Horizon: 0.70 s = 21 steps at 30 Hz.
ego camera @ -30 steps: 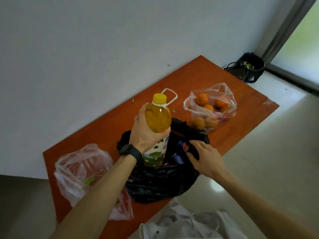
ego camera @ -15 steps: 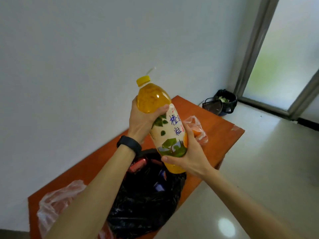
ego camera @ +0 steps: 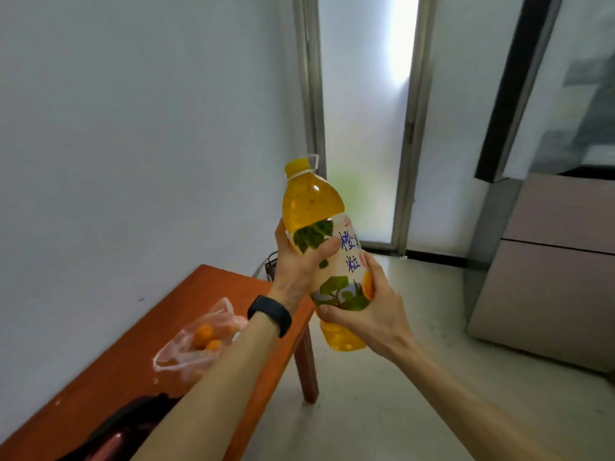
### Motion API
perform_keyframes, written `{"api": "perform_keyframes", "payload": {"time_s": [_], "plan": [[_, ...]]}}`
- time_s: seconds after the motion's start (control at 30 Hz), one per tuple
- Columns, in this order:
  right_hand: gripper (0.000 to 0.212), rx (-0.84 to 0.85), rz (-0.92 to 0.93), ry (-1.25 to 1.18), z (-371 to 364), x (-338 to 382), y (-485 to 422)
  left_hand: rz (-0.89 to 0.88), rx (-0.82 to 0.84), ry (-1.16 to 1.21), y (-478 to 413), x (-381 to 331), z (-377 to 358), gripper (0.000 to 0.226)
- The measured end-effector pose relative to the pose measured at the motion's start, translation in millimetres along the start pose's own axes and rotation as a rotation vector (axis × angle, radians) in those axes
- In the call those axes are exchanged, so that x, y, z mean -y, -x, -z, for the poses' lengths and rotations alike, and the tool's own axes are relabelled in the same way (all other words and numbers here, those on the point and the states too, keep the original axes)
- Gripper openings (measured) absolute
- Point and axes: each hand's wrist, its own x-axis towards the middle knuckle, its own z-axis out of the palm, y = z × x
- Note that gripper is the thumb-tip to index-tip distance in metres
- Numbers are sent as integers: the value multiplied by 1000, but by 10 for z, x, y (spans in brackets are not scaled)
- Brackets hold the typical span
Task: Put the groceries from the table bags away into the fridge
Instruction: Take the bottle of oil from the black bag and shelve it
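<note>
juice bottle point(ego camera: 314, 207) | tilting mid-air between both hands | left hand point(ego camera: 294, 266) curling round upper label, right hand point(ego camera: 367, 312) wrapping body just below | risking dropping floorward if grips loosening during carrying

Orange juice bottle point(ego camera: 316, 207) with yellow cap point(ego camera: 297, 166), green-leaf label; reddish-brown table point(ego camera: 213, 287); black wristband point(ego camera: 270, 315).

Juice bottle point(ego camera: 312, 207): white label point(ego camera: 349, 271) carrying large blue Chinese characters, running top to bottom: 橙 above, 粒 below. Second blue column curving away round label's right edge, only slivers showing, not readable. Small red mark sitting above 橙, too blurred for reading. Left hand point(ego camera: 293, 267) thumb lying just left of 橙; right hand point(ego camera: 366, 314) covering label's lower right.
</note>
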Motion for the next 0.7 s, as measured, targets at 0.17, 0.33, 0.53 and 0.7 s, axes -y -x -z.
{"api": "perform_keyframes", "payload": {"time_s": [0.17,0.33,0.53,0.7], "plan": [[108,-170,-31,101,991,-235,49,0,193,14,-257,183,-1107,91],[107,-326,-58,146,1892,-419,-63,10,363,21,-582,232,-2187,98],[114,-440,-94,220,2998,-742,-459,-60,506,10,-1155,382,-3438,98],[121,-501,-96,267,4035,-1018,-981,-146,606,37,-1734,426,-4584,99]]}}
